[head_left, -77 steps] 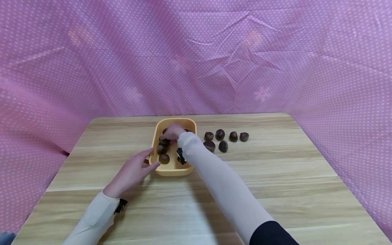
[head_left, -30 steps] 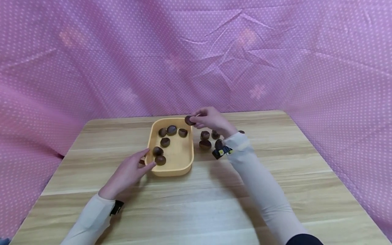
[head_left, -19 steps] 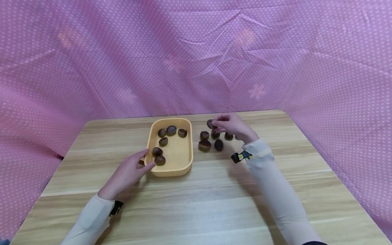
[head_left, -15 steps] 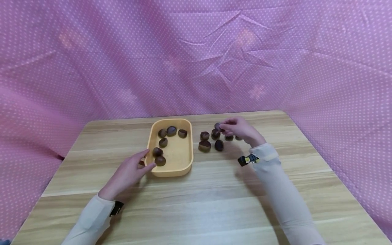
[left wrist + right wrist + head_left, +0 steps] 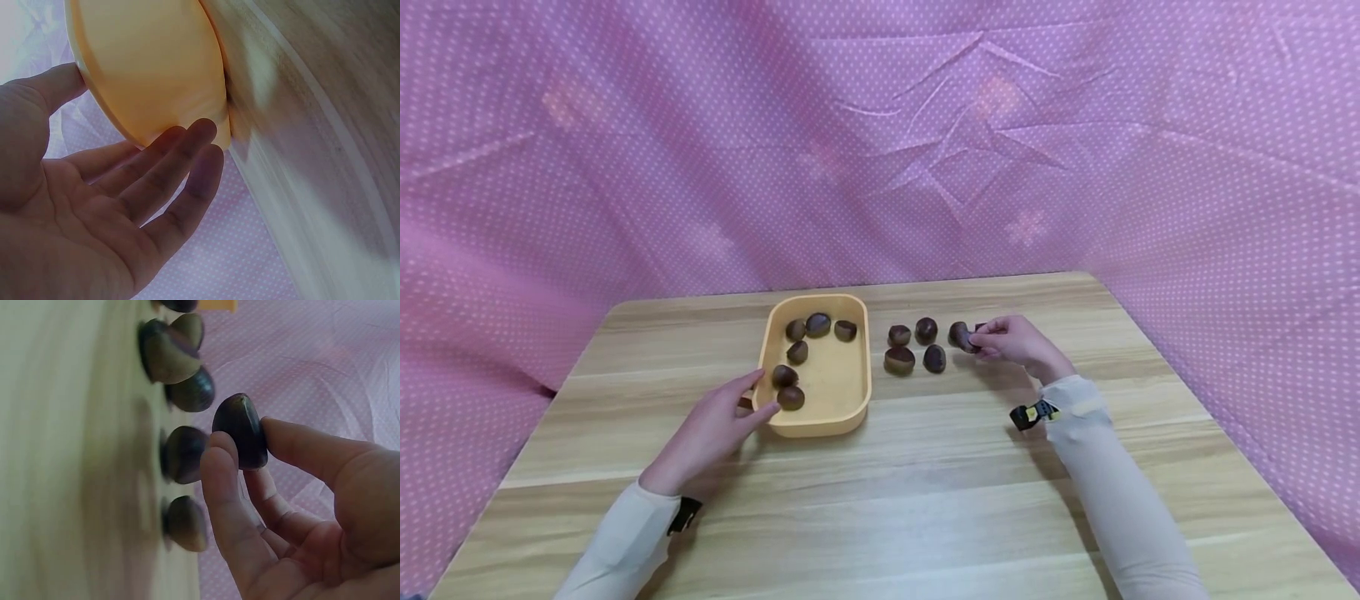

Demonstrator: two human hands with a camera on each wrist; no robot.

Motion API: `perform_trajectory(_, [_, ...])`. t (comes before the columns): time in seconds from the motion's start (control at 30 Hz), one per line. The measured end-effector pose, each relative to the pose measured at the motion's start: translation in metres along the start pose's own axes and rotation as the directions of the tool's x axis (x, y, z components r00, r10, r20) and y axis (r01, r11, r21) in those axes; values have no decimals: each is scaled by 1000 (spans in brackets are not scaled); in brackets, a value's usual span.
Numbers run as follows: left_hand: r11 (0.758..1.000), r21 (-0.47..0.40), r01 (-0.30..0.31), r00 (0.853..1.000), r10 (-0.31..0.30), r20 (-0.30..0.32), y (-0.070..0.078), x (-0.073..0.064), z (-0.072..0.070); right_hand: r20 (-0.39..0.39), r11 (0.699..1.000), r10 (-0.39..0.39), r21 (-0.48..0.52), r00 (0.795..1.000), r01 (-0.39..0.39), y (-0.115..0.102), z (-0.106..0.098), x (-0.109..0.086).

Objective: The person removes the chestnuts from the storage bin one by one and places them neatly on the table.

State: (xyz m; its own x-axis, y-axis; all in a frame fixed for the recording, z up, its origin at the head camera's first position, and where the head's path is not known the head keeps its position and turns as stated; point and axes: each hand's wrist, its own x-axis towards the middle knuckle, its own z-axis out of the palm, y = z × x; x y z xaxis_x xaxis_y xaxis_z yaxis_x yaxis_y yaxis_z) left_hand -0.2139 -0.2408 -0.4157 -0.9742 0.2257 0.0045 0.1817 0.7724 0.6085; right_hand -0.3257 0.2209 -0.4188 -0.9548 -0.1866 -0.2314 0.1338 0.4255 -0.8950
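Note:
My left hand [image 5: 711,429] holds the near left corner of a yellow plastic tray [image 5: 820,428], thumb and index finger at its rim. In the left wrist view the other fingers curve against the outer wall. Several dark brown chestnuts [image 5: 817,325] lie in the tray, mostly along its left and far sides. To the right of the tray, my right hand [image 5: 1018,343] pinches a chestnut [image 5: 240,431] between thumb and fingers, just above the table beside the other loose chestnuts. In the head view that hand partly covers the right end of the row.
Several chestnuts [image 5: 899,360] sit in two short rows on the wooden table [image 5: 910,500], right of the tray. Pink dotted cloth [image 5: 880,167] hangs behind and at both sides of the table. Each wrist wears a small black camera.
My right hand came out of the tray with a chestnut, carried it right above the loose ones and lowered it near the row's right end. The left hand stays at the tray.

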Motion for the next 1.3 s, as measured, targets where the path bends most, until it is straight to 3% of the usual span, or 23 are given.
perform_trajectory(0.17, [1000, 7, -3, 1000, 3, -5, 0, 0, 1, 13, 999, 19, -48, 1000, -19, 10, 1, 3])
perform_trajectory(0.67, [1000, 16, 15, 1000, -14, -12, 1, -1, 5, 21, 999, 42, -16, 999, -42, 23, 7, 9])
perform_trajectory(1.07, [1000, 18, -9, 1000, 9, -15, 2, -3, 4, -3, 994, -22, -105, 1000, 22, 4, 0, -5])
perform_trajectory(1.3, [1000, 9, 8, 1000, -8, -6, 2, -3, 4, 39, 994, -73, -77, 997, 76, -25, 22, -5])
